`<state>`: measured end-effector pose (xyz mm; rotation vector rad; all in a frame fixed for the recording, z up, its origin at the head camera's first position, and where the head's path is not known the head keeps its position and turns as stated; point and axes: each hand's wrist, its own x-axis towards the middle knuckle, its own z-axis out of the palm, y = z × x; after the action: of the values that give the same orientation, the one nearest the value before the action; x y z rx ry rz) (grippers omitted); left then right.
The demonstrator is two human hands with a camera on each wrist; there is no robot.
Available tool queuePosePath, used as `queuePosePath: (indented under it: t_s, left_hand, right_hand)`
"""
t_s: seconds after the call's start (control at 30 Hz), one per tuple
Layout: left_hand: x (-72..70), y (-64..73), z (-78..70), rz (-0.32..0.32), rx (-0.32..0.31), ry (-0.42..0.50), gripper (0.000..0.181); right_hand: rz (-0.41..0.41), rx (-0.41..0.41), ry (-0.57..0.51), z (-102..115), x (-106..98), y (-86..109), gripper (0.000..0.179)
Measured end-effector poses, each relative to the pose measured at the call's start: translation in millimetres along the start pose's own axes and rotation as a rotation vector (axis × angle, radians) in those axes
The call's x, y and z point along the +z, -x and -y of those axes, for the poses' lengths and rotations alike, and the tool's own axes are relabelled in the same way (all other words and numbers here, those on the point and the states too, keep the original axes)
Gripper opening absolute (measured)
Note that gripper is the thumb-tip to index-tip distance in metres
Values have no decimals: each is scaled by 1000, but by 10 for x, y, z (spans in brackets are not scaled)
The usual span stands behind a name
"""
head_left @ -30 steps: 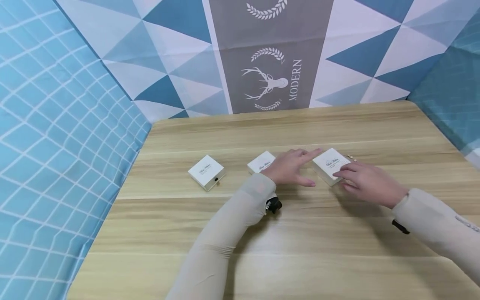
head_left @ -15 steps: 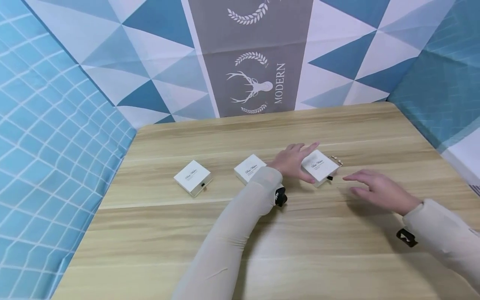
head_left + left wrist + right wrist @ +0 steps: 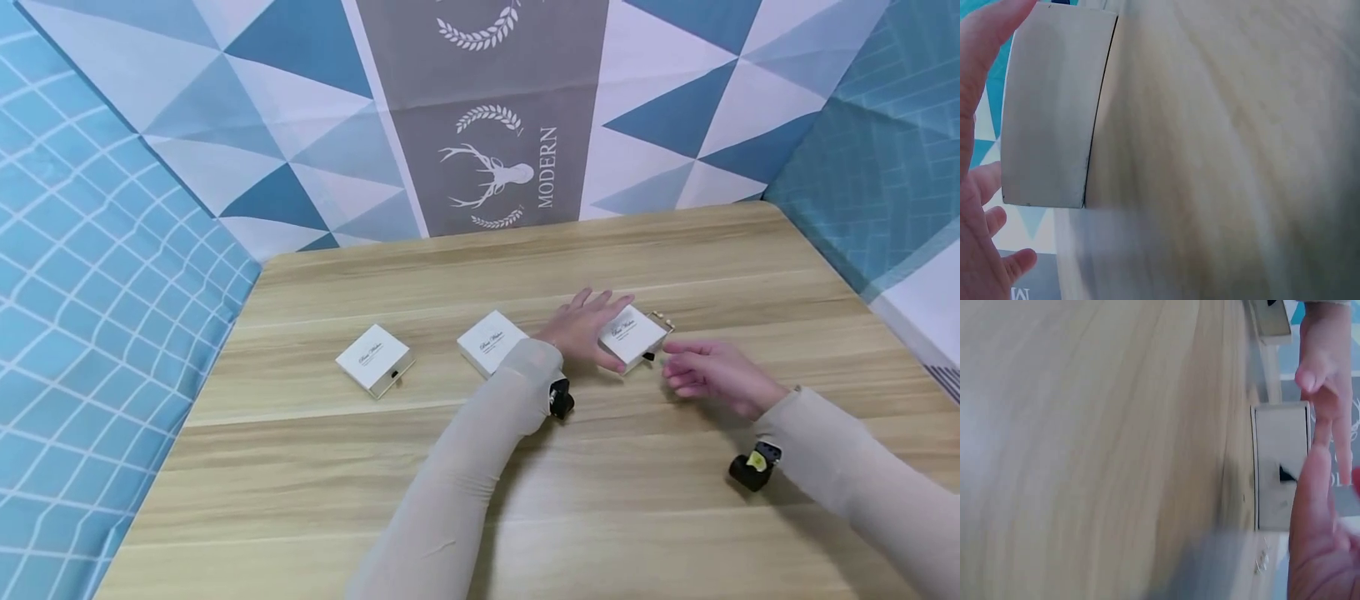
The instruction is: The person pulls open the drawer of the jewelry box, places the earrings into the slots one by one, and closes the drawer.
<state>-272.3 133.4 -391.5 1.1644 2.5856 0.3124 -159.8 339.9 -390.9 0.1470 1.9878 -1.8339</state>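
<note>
A small white gift box [image 3: 632, 332] with dark script on its lid stands at the right of the wooden table. My left hand [image 3: 581, 327] holds it from the left, with the thumb at the near side and the index finger at the far side; the other fingers are spread. A black pull tab [image 3: 1286, 474] sticks out of the box's end face. My right hand [image 3: 716, 373] is just right of that end with its fingers loosely bent, thumb close to the tab and nothing held. A small gold piece with pearl-like beads [image 3: 662, 320] lies beside the box.
Two similar white boxes lie further left: a middle box [image 3: 491, 340], partly behind the left sleeve [image 3: 480, 433], and a left box [image 3: 375, 360] with a black tab. A patterned cloth [image 3: 300, 117] hangs along the table's back edge.
The box has been turned so its tabbed end faces near right, and the left thumb and index finger have come onto it. My right hand drew back, then returned close to the tab.
</note>
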Motion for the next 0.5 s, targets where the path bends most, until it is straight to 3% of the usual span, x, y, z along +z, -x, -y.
queuePosePath:
  t_s: [0.2,0.5]
  left_hand:
    - [29,-17,21,-20,-29,-2,114]
    - [14,-2,49,-70,-95,-121,112]
  right_hand:
    - [-31,110,-103,28,86,-94,20]
    - [-30,176,-191,33,159,-158,16]
